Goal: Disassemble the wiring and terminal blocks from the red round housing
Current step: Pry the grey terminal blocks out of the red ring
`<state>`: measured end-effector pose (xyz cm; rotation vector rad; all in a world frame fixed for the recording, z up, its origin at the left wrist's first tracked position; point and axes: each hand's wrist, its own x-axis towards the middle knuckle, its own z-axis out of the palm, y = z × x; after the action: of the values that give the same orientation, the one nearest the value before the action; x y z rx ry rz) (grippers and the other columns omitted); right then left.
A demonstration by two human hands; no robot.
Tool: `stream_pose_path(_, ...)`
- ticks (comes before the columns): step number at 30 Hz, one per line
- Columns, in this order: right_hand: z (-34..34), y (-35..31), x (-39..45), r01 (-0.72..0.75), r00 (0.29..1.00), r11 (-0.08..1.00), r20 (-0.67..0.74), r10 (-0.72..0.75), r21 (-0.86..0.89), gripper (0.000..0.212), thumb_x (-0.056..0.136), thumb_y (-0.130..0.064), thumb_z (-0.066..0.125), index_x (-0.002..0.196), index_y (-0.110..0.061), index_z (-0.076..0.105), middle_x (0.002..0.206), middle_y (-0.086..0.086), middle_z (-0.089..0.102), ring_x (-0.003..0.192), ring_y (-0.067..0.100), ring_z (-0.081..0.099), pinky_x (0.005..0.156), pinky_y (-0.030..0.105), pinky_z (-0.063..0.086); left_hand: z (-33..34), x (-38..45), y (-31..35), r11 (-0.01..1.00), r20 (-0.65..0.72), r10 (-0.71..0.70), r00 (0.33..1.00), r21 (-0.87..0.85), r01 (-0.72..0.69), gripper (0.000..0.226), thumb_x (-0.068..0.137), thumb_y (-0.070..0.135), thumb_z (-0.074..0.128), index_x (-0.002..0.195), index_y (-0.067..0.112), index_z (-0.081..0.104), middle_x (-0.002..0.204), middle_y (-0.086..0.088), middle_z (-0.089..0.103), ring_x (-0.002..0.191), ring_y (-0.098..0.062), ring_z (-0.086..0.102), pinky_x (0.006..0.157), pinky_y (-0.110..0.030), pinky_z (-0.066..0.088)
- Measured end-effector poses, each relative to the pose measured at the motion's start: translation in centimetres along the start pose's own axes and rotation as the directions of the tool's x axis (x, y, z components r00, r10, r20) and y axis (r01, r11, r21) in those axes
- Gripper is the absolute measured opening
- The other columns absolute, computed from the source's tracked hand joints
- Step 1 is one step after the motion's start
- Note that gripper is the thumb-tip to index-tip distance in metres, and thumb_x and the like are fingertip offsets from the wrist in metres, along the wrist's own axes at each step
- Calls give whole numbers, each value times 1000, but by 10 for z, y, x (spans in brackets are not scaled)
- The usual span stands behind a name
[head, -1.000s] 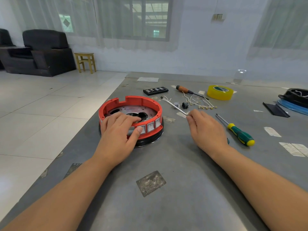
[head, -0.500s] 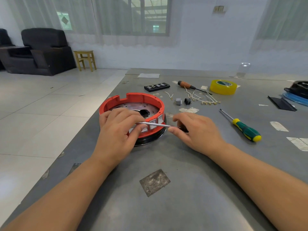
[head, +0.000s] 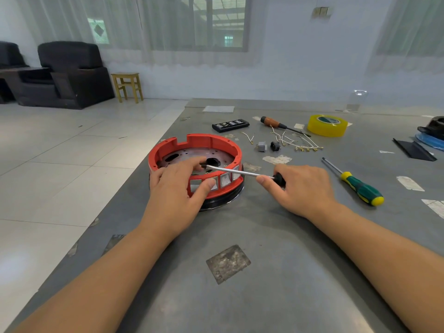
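Note:
The red round housing point(head: 211, 143) sits on the grey table point(head: 240, 296) with several white rocker switches point(head: 225, 180) set in its near wall. My left hand point(head: 175, 191) grips that near wall, fingers inside and thumb pressing the outside by the switches. My right hand point(head: 300, 188) holds a black-handled screwdriver point(head: 240, 173) whose metal shaft reaches left across the rim, tip inside the housing near my left fingers. Removed white wires with brass terminals point(head: 295, 143), a grey switch point(head: 262, 147) and a small black part point(head: 275, 146) lie behind the housing.
A green-and-yellow screwdriver point(head: 360, 188) lies right of my right hand. Farther back are a brown-handled screwdriver point(head: 274, 123), a yellow tape roll point(head: 327, 125) and a black strip block point(head: 230, 125). Black and blue parts point(head: 432, 135) sit at the right edge. The table's left edge drops to tiled floor.
My right hand picked up the black-handled screwdriver from behind the housing and swung its tip over the rim into the housing. My left hand stayed on the near wall.

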<state>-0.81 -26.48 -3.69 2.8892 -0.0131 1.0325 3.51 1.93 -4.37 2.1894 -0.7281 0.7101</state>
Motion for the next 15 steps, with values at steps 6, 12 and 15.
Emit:
stream_pose_path(6,2,23,1,-4,999,999,54,6,-43,82,76,-91,-6,63,-26,42,57,-5,52,63,25,59,50,28,31,2,4,-1,980,40,-44,998,194,36,34,105,45,55,133,30,67,124,6,71,126,-18,55,110,-36,24)
stream_pose_path(12,-3,29,-1,34,992,997,125,-25,-73,79,80,-90,2,65,-26,45,56,-7,49,60,21,58,50,28,40,1,8,-5,975,17,-81,997,207,76,34,107,44,52,136,37,68,120,11,72,123,-18,55,102,-32,20)
stream_pose_path(15,-4,26,0,71,990,991,126,-56,-117,83,78,-93,-2,65,-27,46,55,-7,51,57,18,57,51,27,44,2,8,-5,979,-1,-68,998,193,67,35,108,44,48,135,38,69,119,13,73,121,-17,55,99,-30,18)
